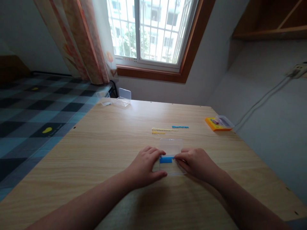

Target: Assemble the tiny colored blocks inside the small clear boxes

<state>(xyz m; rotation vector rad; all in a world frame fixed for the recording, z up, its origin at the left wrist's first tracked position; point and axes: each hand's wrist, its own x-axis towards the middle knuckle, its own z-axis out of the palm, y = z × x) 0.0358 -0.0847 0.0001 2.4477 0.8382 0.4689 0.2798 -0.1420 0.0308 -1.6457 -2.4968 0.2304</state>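
Note:
A clear plastic box [177,172] with its lid [171,145] raised lies in front of me on the table. Flat blue sticks [166,160] lie side by side inside it. My left hand [147,166] grips the left end of the box, thumb on the near side and fingers on the far side. Over the right part of the box, my right hand [195,162] is closed in a pinch at the end of a thin blue stick; its fingertips partly hide the piece. Beyond the lid lie short rows of small yellow pieces [158,132], pale yellow pieces [168,130] and blue pieces [180,127].
An orange-and-yellow box [217,124] with a clear cover rests at the table's right edge. Open clear cases [123,99] stand at the far left corner. A bed with a checked cover [48,118] adjoins the table [103,140] on the left; a window is behind.

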